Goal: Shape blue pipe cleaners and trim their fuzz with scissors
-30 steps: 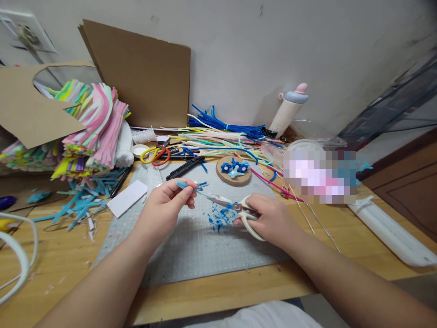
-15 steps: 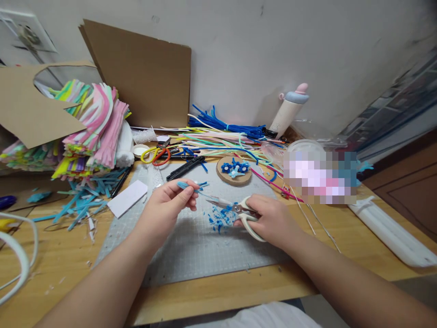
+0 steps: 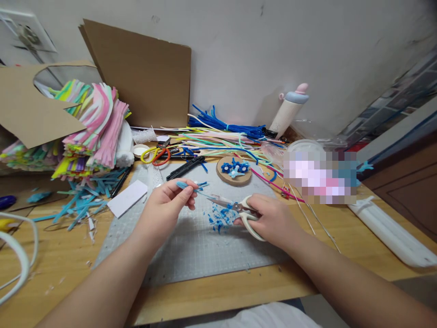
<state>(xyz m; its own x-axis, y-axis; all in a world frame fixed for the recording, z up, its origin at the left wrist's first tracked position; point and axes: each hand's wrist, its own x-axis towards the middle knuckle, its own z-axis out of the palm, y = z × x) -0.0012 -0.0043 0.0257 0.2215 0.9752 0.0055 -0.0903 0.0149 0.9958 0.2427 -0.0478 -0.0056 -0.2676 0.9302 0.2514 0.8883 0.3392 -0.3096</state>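
Pinched between the thumb and fingers of my left hand [image 3: 174, 200] is a light-blue pipe cleaner [image 3: 182, 185], its thin end sticking out to the right. My right hand [image 3: 271, 218] grips white-handled scissors [image 3: 251, 214], with the blades pointing left, close to that thin end. Whether the blades touch it I cannot tell. Below the blades, a pile of blue and white fuzz clippings [image 3: 220, 221] lies on the grey cutting mat [image 3: 184, 259]. Behind the scissors, blue flowers with white centres [image 3: 235, 168] rest on a round wooden slice [image 3: 239, 180].
Yellow-and-red-handled scissors [image 3: 160, 155] and black pens [image 3: 186, 167] lie behind my left hand. Loose coloured pipe cleaners [image 3: 211, 139] and a blue bundle [image 3: 228, 128] line the wall. A bottle [image 3: 288, 111] stands at the back right, a white wrapped package [image 3: 392, 232] at the right edge.
The scissors' blades look slightly more closed than before. Both hands keep nearly the same place, and the pipe cleaner has barely moved.
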